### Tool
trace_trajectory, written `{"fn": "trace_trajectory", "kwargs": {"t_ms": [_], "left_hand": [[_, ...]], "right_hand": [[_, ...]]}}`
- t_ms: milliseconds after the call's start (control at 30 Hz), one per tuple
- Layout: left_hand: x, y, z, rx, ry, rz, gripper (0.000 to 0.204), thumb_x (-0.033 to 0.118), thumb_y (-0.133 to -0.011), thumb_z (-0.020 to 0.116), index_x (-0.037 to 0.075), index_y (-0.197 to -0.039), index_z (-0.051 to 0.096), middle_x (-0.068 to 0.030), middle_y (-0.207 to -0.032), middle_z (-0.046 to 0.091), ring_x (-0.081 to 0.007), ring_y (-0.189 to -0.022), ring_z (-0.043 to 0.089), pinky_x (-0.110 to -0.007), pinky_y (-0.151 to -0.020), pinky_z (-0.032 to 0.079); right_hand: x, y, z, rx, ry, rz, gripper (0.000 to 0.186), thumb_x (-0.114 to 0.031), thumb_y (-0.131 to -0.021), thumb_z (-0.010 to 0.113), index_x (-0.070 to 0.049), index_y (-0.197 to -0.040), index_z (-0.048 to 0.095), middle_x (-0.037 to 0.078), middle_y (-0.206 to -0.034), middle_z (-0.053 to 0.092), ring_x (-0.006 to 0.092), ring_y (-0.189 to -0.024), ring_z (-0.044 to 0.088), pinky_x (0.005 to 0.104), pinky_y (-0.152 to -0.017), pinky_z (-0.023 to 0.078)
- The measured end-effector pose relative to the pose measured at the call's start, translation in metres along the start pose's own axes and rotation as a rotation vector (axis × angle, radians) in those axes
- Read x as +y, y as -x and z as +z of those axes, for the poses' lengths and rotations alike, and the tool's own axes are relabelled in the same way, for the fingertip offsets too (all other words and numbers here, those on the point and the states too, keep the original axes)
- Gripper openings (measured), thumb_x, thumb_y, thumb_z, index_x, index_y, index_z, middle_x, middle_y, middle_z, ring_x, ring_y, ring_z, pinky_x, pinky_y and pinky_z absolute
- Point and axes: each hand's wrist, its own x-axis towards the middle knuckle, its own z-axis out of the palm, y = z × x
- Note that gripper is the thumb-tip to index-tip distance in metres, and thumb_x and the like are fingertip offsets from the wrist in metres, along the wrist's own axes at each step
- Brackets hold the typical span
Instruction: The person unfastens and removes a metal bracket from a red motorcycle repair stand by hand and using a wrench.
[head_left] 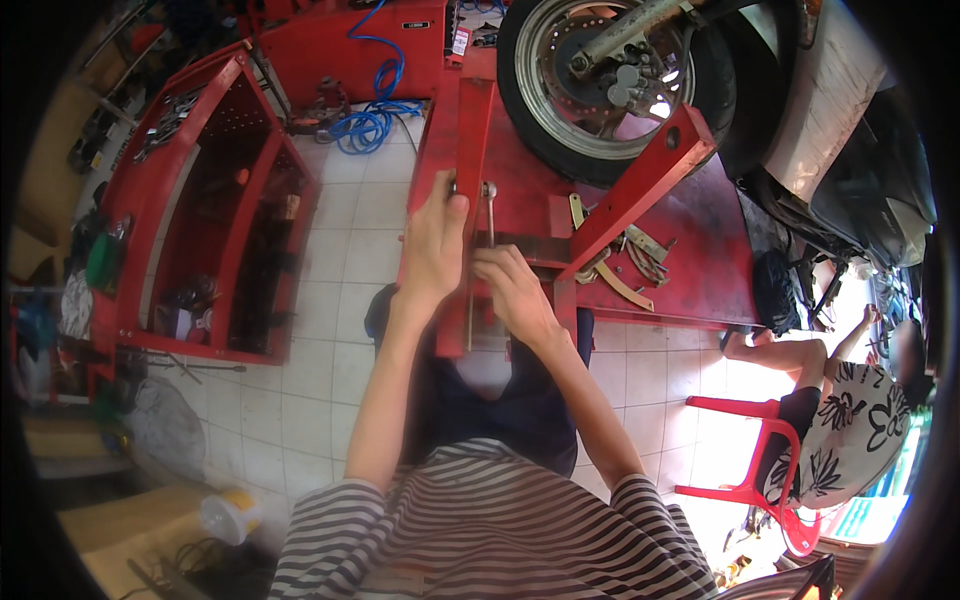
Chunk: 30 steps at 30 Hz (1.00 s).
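Observation:
My right hand (520, 297) is closed on the handle of a metal wrench (490, 215). The wrench's rounded head lies against the right side of a long red metal bar (474, 130). On the bar's opposite side, my left hand (437, 245) has its fingers and thumb bent together at about the height of the wrench head. A small dark part shows at those fingertips, but I cannot make out what it is. A second red bar (640, 195), with a hole near its end, slants up to the right, joined to the first by a crosspiece.
A motorcycle wheel (600, 85) stands on the red platform (700, 230), near loose metal brackets (645, 255). At left are a red tool cabinet (200, 230) and a coiled blue hose (365, 130). A person (850, 430) sits on a red chair (740, 490) at right.

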Motion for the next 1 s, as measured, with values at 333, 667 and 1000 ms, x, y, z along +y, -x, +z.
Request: {"fn": "trace_trajectory", "kwargs": {"t_ms": [333,667,1000], "left_hand": [[-0.002,0.0,0.0,-0.014,0.006,-0.028,0.062,0.055,-0.103,0.029,0.002,-0.126,0.051,-0.0216,-0.104,0.067,-0.0435,-0.1,0.063,-0.045,-0.083,0.047],[-0.001,0.001,0.001,-0.009,-0.01,-0.05,0.062,0.055,-0.103,0.029,0.002,-0.127,0.05,-0.0212,-0.104,0.067,-0.0438,-0.098,0.062,-0.045,-0.083,0.046],[-0.003,0.0,0.002,0.01,-0.013,0.008,0.058,0.05,-0.104,0.029,0.001,-0.126,0.051,-0.0228,-0.102,0.066,-0.0457,-0.096,0.062,-0.047,-0.082,0.046]], "right_hand": [[-0.028,-0.007,-0.014,0.532,-0.542,0.524,0.053,0.012,-0.091,0.058,0.0,-0.135,0.03,0.02,-0.135,0.042,0.0215,-0.087,0.069,0.0291,-0.072,0.056],[-0.04,-0.009,-0.059,0.392,-0.234,0.525,0.014,0.006,-0.101,0.038,0.001,-0.113,0.043,0.013,-0.105,0.057,0.0125,-0.075,0.054,0.028,-0.073,0.049],[-0.034,-0.033,-0.097,0.357,-0.261,0.327,0.012,-0.007,-0.102,0.05,0.0,-0.111,0.048,0.007,-0.091,0.057,0.0105,-0.071,0.052,0.0263,-0.064,0.043]]}}
